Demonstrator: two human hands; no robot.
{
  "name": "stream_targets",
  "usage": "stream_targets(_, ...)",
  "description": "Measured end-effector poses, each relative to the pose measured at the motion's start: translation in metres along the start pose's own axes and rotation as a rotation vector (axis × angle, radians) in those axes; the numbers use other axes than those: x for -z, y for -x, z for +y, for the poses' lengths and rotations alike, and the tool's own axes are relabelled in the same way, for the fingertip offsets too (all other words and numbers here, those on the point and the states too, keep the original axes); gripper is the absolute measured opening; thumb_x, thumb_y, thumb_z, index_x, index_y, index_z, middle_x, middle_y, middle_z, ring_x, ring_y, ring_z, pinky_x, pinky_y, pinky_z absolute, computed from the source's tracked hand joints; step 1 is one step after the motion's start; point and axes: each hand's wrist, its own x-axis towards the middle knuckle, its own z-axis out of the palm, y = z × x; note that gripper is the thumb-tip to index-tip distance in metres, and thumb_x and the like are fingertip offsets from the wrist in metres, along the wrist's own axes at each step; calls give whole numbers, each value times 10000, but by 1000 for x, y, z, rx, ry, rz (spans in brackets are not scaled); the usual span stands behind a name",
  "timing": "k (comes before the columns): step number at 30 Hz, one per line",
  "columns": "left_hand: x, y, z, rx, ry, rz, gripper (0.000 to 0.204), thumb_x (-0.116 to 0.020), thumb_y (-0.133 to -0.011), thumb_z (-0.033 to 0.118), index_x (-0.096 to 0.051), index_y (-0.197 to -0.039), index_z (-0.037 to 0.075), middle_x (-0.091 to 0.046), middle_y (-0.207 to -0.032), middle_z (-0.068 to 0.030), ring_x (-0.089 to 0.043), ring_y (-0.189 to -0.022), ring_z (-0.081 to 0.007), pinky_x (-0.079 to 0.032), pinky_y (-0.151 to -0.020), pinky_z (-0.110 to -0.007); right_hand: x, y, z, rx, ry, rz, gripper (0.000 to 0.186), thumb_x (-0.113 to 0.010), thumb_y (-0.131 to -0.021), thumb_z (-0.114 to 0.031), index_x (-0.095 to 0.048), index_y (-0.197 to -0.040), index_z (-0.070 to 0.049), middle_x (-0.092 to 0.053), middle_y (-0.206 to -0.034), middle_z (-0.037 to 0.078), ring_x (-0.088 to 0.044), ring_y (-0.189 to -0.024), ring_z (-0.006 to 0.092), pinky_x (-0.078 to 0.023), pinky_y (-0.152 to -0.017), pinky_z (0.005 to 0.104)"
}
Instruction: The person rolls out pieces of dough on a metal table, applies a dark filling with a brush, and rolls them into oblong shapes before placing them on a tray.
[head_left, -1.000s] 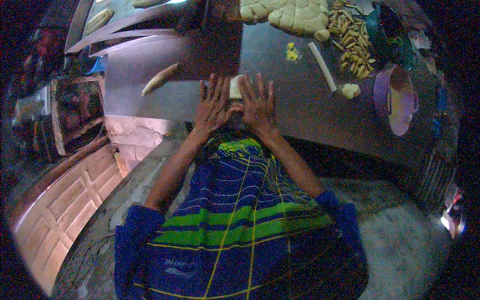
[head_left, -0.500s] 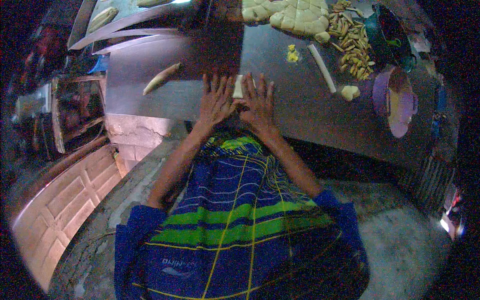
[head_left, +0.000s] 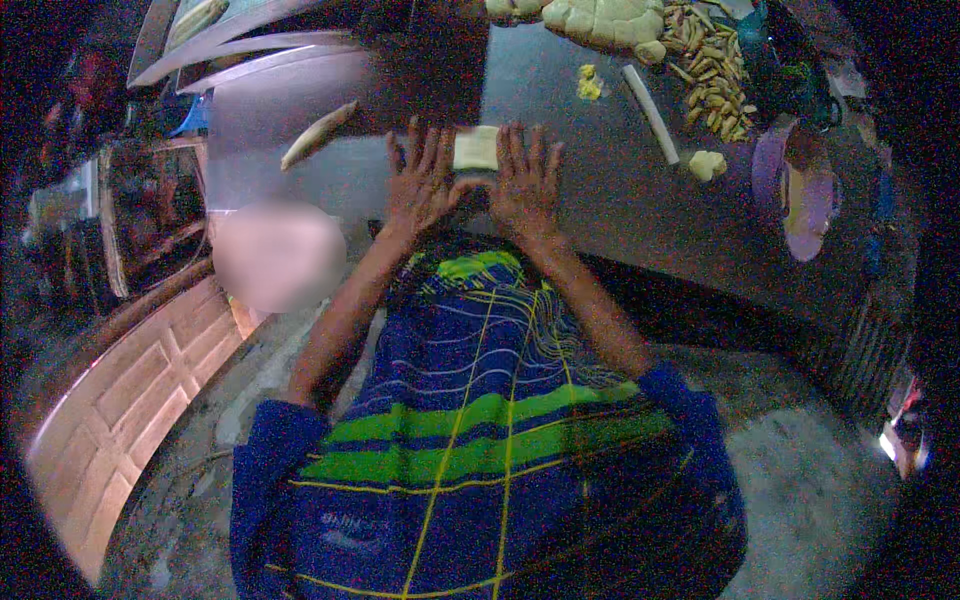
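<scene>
A small pale rectangle of dough (head_left: 476, 149) lies on the metal tabletop between my hands. My left hand (head_left: 419, 180) is flat at its left edge, fingers stretched out and spread. At the right edge my right hand (head_left: 526, 182) lies just as flat, fingers apart. Both thumbs point inward below the dough. Off to the left rests a long, tapered pale roll (head_left: 318, 135). To the right are a white stick (head_left: 650, 115), a small yellow lump (head_left: 589, 83) and a pale dough ball (head_left: 707, 165).
A large scored dough slab (head_left: 605, 22) lies at the far side, beside a heap of yellowish cut pieces (head_left: 715, 75). Right of them stand a dark green container (head_left: 760, 35) and a purple tub (head_left: 768, 175). Metal trays (head_left: 255, 50) occupy the far left.
My hands have spread slightly apart, and more of the dough shows between them, looking wider. The whole view has shifted a little.
</scene>
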Motion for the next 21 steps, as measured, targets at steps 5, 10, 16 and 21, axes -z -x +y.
stream_targets(5,10,-6,7,-17,-16,60,918,-371,-912,680,-269,-1512,-8,-205,-1589,-224,-108,-1483,-420,-72,-1174,-614,0,9,0,24,-90,40,815,-517,-930,-487,-232,-1526,-9,-179,-1610,175,-125,-1471,448,-98,-1163,637)
stream_targets(10,27,2,27,-165,236,-61,899,-416,-921,645,-269,-1506,-21,-226,-1580,-228,-151,-1479,-408,-125,-1205,-505,3,5,12,83,-201,110,796,-460,-954,-515,-231,-1524,-8,-169,-1610,183,-107,-1472,452,-84,-1164,634)
stream_targets(16,46,-7,59,-170,2,-102,913,-413,-917,657,-270,-1507,-25,-253,-1575,-210,-199,-1463,-406,-134,-1199,-514,6,-3,96,-94,-139,393,669,-511,-976,-367,-304,-1495,0,-182,-1585,246,-157,-1458,461,-151,-1169,591)
stream_targets(21,31,-13,67,-208,120,-107,930,-420,-903,675,-256,-1520,-1,-247,-1583,-188,-175,-1475,-379,-110,-1199,-534,5,-27,184,-314,-137,568,543,-554,-968,-209,-402,-1441,10,-302,-1507,298,-277,-1408,456,-248,-1148,559)
